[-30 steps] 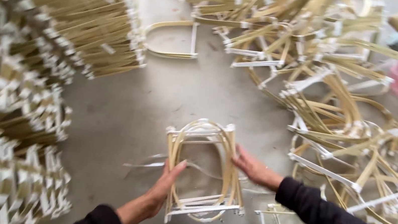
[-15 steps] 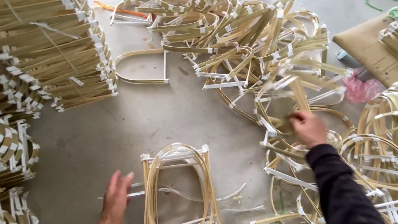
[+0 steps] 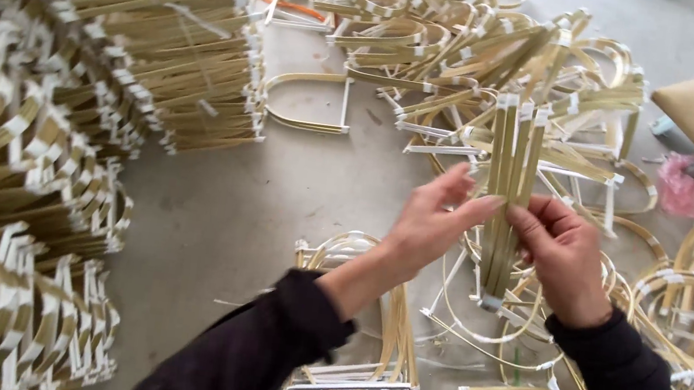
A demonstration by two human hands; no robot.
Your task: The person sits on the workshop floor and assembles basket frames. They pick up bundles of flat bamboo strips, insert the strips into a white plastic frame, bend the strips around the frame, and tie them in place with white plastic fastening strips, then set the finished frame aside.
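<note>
Right, both hands pinch the bamboo strip bundle [image 3: 507, 197] mid-frame, left hand [image 3: 436, 224], right hand [image 3: 564, 257]; I'd square taped ends before stacking.

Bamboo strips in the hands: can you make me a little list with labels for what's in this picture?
Left hand: fingers touch the bundle of bamboo strips
Right hand: grips the same bundle
Bundle: upright, white tape at its ends
Below the hands: stack of bent bamboo loops on the grey floor
Left side: big piled stacks of taped strips
Top: loose heap of loops
Right edge: pink bag
</note>
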